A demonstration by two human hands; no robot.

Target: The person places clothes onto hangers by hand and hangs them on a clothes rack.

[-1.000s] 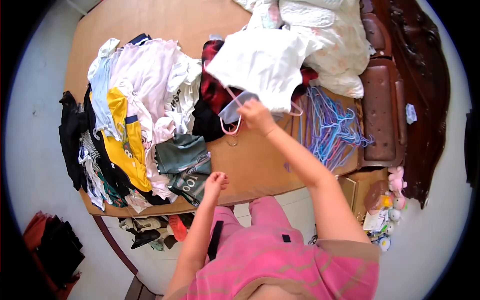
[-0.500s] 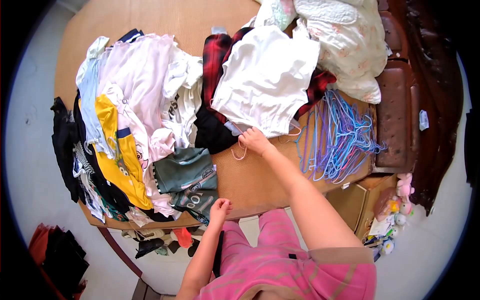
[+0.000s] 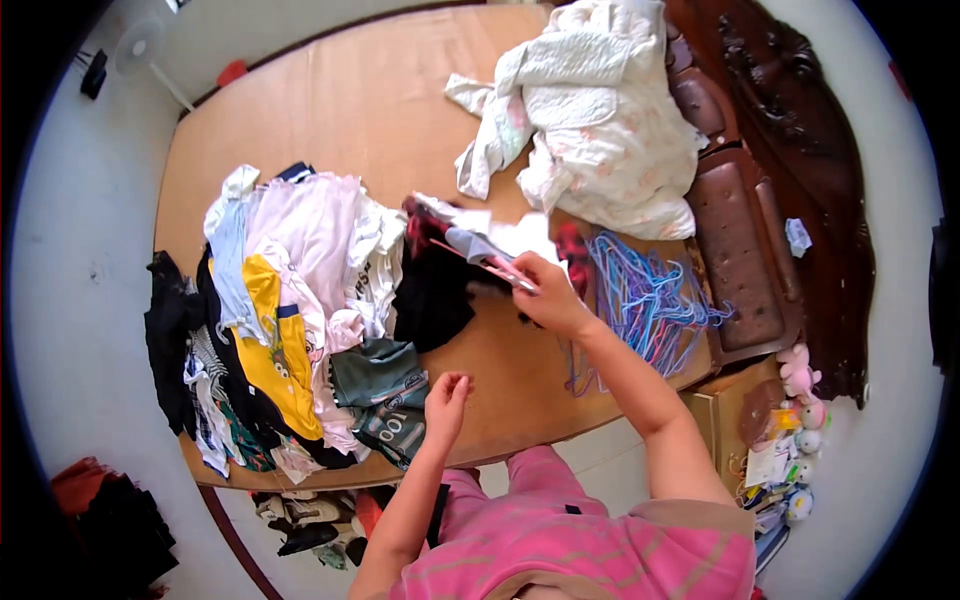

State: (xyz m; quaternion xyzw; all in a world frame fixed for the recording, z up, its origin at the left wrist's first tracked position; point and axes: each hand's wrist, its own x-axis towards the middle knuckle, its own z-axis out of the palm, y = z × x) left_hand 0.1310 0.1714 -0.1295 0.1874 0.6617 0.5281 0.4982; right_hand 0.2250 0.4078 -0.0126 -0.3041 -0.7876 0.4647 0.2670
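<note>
White top (image 3: 528, 238) held by its pink hanger (image 3: 510, 274)

Right-hand (image 3: 545, 290) fingers pinched the hanger above the bed (image 3: 300, 110), presumably sparing the cloth. Left-hand (image 3: 448, 405) fingers curled near the green shirt (image 3: 378, 375); whether closed, unclear. Loose hangers (image 3: 655, 295) lay bunched, perhaps for easy reach. The nightstand's (image 3: 735, 410) contents were hidden.

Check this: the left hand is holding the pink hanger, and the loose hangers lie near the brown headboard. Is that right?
Not quite: the head view shows the right hand holding the pink hanger, not the left hand. The loose hangers do lie near the brown headboard.
</note>
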